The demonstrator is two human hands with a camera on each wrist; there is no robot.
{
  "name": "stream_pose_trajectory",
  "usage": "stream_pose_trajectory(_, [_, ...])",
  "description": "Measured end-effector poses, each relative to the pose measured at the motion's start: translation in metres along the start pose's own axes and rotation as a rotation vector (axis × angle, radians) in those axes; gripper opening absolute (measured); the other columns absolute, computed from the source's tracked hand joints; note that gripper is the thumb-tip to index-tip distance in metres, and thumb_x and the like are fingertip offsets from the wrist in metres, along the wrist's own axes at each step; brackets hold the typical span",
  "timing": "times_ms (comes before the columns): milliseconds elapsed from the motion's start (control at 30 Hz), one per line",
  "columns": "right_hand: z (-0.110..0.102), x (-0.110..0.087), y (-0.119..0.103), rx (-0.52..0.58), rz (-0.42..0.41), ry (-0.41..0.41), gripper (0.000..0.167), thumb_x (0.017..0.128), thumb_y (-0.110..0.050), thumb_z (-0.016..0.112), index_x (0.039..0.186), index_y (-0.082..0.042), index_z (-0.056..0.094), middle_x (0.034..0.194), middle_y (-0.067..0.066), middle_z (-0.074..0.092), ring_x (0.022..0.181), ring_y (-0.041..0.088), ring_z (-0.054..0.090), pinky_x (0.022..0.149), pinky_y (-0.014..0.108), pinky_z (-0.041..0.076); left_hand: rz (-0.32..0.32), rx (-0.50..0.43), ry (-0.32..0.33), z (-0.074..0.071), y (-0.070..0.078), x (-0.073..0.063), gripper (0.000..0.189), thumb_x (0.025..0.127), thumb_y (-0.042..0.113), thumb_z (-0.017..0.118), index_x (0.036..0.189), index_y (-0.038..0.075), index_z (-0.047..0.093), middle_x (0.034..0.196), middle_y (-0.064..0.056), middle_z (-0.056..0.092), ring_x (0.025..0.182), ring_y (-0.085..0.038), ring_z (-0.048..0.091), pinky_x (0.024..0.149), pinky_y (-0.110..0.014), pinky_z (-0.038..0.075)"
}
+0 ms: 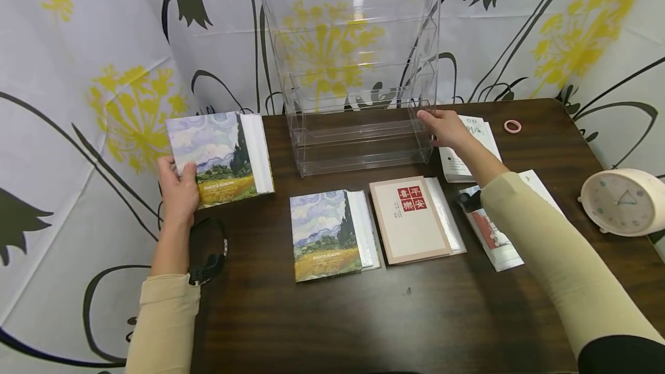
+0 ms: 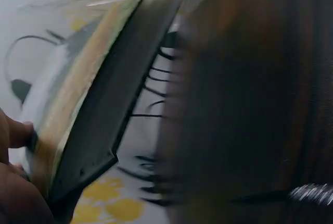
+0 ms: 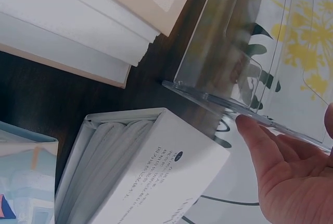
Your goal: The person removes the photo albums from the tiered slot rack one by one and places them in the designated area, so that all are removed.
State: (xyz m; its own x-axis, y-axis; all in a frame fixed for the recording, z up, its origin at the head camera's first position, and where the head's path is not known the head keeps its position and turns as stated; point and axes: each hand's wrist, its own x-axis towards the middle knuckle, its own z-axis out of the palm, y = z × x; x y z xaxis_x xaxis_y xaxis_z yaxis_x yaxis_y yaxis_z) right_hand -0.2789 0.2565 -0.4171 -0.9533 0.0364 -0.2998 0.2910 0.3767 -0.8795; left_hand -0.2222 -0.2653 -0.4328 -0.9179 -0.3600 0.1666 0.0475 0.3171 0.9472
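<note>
My left hand [image 1: 178, 189] grips a photo album [image 1: 215, 152] by its left edge, thumb across the cover. The cover bears a painted landscape, and white page edges show at its right. In the left wrist view this album [image 2: 86, 88] is seen edge-on, raised over the table's left side. At the back stands a clear plastic tiered rack [image 1: 358, 163]. My right hand [image 1: 447, 128] holds the rack's right side panel, with the fingers [image 3: 255, 135] along its outer face. A white album [image 3: 161, 172] stands close beside that hand.
On the dark wooden table [image 1: 332, 328] lie a matching landscape album [image 1: 324, 235] and a beige album [image 1: 407, 218] with red characters. More albums [image 1: 501, 247] lie partly under my right sleeve. A pink ring [image 1: 512, 126] and a round clock [image 1: 618, 202] are at the right.
</note>
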Motion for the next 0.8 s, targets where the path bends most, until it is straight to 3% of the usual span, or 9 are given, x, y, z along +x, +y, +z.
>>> stream_pose_trajectory(100, [0.000, -0.001, 0.000, 0.006, -0.004, 0.008, 0.065, 0.102, -0.042, 0.049, 0.148, 0.002, 0.037, 0.151, 0.025, 0.035, 0.136, 0.041, 0.039, 0.101, 0.048, 0.043, -0.076, 0.133, -0.053, 0.012, -0.013, 0.002, 0.030, 0.105, 0.026, 0.042, 0.125, 0.005, 0.034, 0.109, -0.001, 0.043, 0.079, -0.014, 0.040, 0.070, -0.029, 0.033])
stream_pose_trajectory(233, [0.000, -0.001, 0.000, 0.003, 0.003, 0.007, 0.065, 0.102, -0.041, 0.048, 0.149, 0.002, 0.036, 0.152, 0.025, 0.034, 0.136, 0.041, 0.038, 0.101, 0.049, 0.042, -0.167, 0.197, -0.078, 0.025, -0.023, 0.005, 0.039, 0.105, 0.027, 0.040, 0.130, -0.001, 0.028, 0.125, -0.014, 0.037, 0.098, -0.024, 0.039, 0.083, -0.036, 0.031])
stream_pose_trajectory(333, [0.001, -0.002, 0.000, -0.011, 0.006, 0.006, 0.064, 0.103, -0.041, 0.048, 0.148, 0.003, 0.036, 0.152, 0.026, 0.033, 0.136, 0.041, 0.038, 0.101, 0.049, 0.042, -0.223, 0.251, -0.092, 0.028, -0.027, 0.009, 0.039, 0.105, 0.029, 0.040, 0.129, 0.000, 0.028, 0.129, -0.018, 0.034, 0.106, -0.030, 0.035, 0.086, -0.041, 0.029])
stream_pose_trajectory(567, [0.004, 0.000, -0.002, -0.022, -0.002, 0.000, 0.065, 0.102, -0.043, 0.048, 0.149, 0.001, 0.035, 0.153, 0.025, 0.032, 0.136, 0.041, 0.039, 0.100, 0.048, 0.043, -0.261, 0.303, -0.054, 0.028, -0.033, 0.020, 0.034, 0.102, 0.023, 0.050, 0.123, -0.002, 0.040, 0.100, -0.007, 0.036, 0.095, -0.026, 0.036, 0.081, -0.038, 0.030])
stream_pose_trajectory(800, [0.006, -0.001, -0.001, -0.011, -0.003, 0.001, 0.068, 0.102, -0.045, 0.048, 0.150, 0.001, 0.034, 0.154, 0.025, 0.031, 0.136, 0.040, 0.038, 0.100, 0.048, 0.043, -0.326, 0.303, 0.020, 0.031, -0.040, 0.027, 0.037, 0.097, 0.025, 0.061, 0.124, 0.000, 0.053, 0.097, -0.002, 0.046, 0.087, -0.018, 0.045, 0.076, -0.032, 0.038])
